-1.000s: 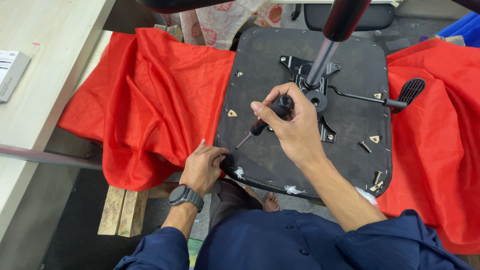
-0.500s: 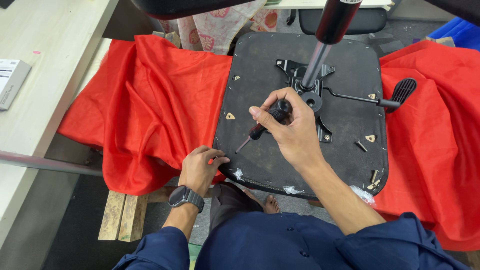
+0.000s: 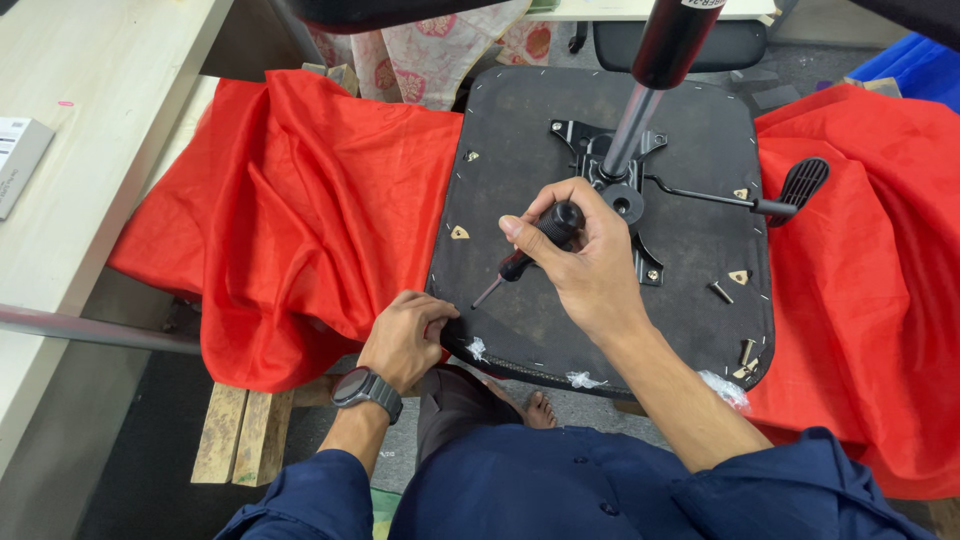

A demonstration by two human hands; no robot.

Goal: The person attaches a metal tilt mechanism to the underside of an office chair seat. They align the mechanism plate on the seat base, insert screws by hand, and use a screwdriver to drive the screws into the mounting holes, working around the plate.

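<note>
Red cloth fills the left and middle of the frame, draped over the work surface beside a pale wooden table in the upper left. Lower centre-left, the left hand, with a dark wristwatch on its wrist, curls its fingers over the near left corner of the upturned black chair seat. Centre frame, the right hand is wrapped tight around a screwdriver, tip angled down-left onto the seat's underside close to that corner. Just beyond its knuckles stands the metal column. Right of that, a black lever, then loose screws on the seat.
</note>
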